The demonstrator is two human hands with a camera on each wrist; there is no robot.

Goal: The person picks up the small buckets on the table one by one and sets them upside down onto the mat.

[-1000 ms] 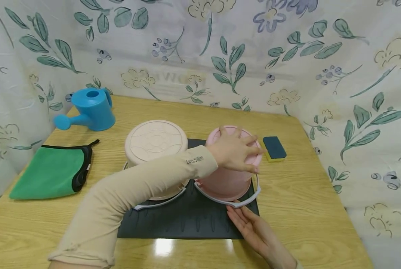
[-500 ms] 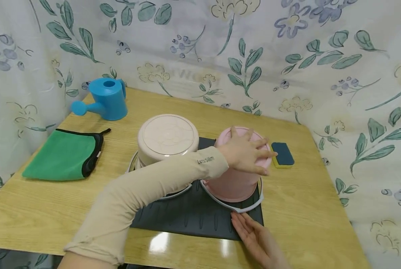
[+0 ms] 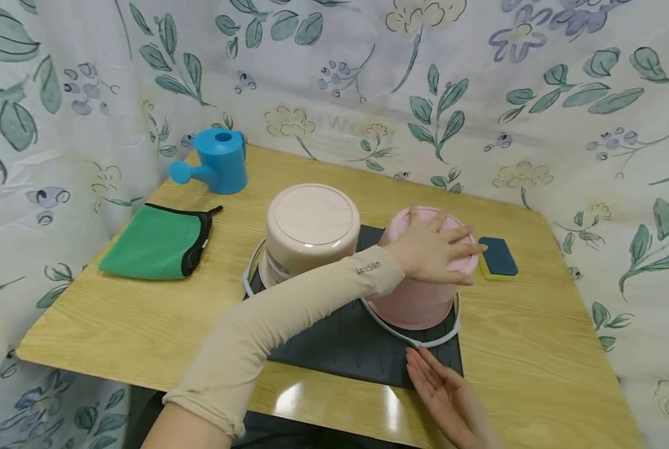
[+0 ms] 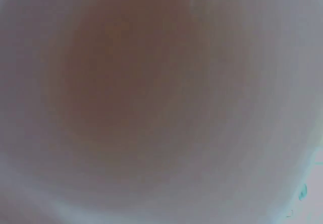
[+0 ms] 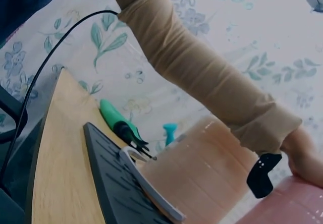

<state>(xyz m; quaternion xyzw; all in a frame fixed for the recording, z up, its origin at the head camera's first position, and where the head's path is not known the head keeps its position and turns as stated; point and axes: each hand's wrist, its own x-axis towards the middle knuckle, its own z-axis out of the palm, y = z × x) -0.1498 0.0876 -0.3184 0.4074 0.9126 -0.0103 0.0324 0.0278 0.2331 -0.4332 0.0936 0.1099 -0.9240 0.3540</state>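
A pink bucket (image 3: 415, 305) stands upside down on a black ribbed mat (image 3: 345, 349), its pale grey handle (image 3: 445, 337) lowered around its front. My left hand (image 3: 432, 249) rests on the upturned bottom with fingers spread. My right hand (image 3: 441, 390), palm turned up and fingers nearly straight, has its fingertips right at the front of the handle. To the left a cream bucket (image 3: 312, 215), also upside down, is partly hidden by my left sleeve (image 3: 306, 305). In the right wrist view the left hand (image 5: 305, 158) lies on the pink bucket (image 5: 292, 204). The left wrist view is a blur.
A blue watering can (image 3: 222, 162) stands at the table's back left, with a green pouch (image 3: 154, 243) in front of it. Right of the pink bucket lies a blue-and-yellow sponge (image 3: 499, 257). A floral curtain (image 3: 356, 81) surrounds the wooden table (image 3: 536, 349).
The head view has turned left, so everything sits farther right in it and more of the table's left front edge shows. Both hands keep nearly the same places at the pink bucket.
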